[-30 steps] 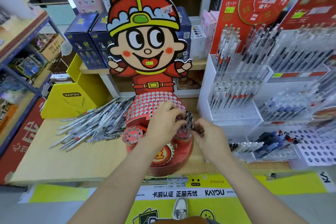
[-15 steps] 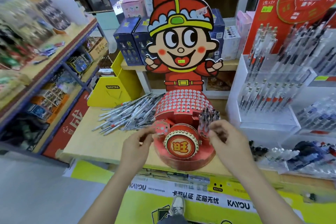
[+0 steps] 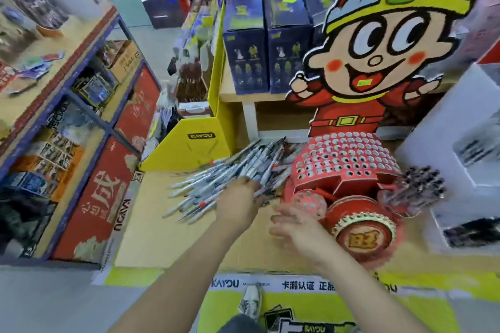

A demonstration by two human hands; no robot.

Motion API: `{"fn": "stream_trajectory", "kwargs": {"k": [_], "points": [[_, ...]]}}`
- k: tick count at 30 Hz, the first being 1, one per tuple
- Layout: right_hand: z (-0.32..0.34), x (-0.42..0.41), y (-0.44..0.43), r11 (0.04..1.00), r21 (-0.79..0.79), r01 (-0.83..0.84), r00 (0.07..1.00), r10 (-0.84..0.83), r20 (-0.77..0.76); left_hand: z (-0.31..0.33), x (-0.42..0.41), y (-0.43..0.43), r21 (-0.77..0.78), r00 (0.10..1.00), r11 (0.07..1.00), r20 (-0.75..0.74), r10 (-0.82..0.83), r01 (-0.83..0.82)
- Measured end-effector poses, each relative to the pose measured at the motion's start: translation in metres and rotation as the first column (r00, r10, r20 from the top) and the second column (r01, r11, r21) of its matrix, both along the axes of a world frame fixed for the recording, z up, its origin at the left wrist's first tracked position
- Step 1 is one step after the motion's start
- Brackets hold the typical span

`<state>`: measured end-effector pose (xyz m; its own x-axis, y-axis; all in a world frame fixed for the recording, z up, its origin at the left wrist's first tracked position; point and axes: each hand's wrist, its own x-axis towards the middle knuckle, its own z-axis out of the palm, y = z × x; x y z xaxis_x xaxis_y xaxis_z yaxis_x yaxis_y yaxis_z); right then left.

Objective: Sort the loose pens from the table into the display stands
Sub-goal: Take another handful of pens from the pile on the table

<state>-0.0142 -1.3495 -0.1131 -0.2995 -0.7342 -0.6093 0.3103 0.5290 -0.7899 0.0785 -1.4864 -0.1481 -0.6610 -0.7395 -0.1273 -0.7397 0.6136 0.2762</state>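
Note:
A heap of loose grey and white pens [image 3: 230, 176] lies on the wooden table [image 3: 167, 235], left of the red cartoon display stand [image 3: 349, 167] with its rows of holes. A bunch of dark pens [image 3: 416, 186] stands in the stand's right side. My left hand [image 3: 239, 204] reaches into the near edge of the heap, its fingertips among the pens; blur hides whether it grips any. My right hand [image 3: 295, 224] hovers just left of the stand's round drum front [image 3: 362, 238], fingers spread and holding nothing.
A yellow cardboard box [image 3: 194, 140] stands behind the heap. Dark blue boxes [image 3: 267, 43] sit on a shelf behind. A white pen rack [image 3: 460, 149] is at the right. Shelving with goods [image 3: 67, 94] lines the left aisle. My shoe [image 3: 251, 303] shows below the table edge.
The view has swung left. Both hands left the stand and moved left; my left hand now reaches into the pen heap, and my right hand follows beside the stand.

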Motion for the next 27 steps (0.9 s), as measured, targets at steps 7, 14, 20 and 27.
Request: {"fn": "stream_trajectory", "kwargs": {"k": [7,14,20,27], "points": [[-0.059,0.038,-0.046,0.838,0.242,0.489,0.777,-0.544,0.315,-0.021,-0.051,-0.024,-0.145,0.96,0.958,0.171,-0.222,0.247],[-0.074,0.04,-0.061,0.72,0.236,0.652,0.59,-0.678,0.439,-0.037,-0.029,-0.039,-0.011,0.96,0.964,0.086,-0.265,0.267],[-0.077,0.044,-0.082,0.782,0.262,0.566,0.716,-0.624,0.313,-0.04,0.031,-0.028,0.267,0.988,0.953,-0.096,-0.119,0.141],[-0.08,0.051,-0.099,0.819,0.219,0.53,0.847,-0.527,-0.076,-0.037,0.057,-0.019,0.522,0.988,0.841,-0.127,-0.088,0.142]]}}
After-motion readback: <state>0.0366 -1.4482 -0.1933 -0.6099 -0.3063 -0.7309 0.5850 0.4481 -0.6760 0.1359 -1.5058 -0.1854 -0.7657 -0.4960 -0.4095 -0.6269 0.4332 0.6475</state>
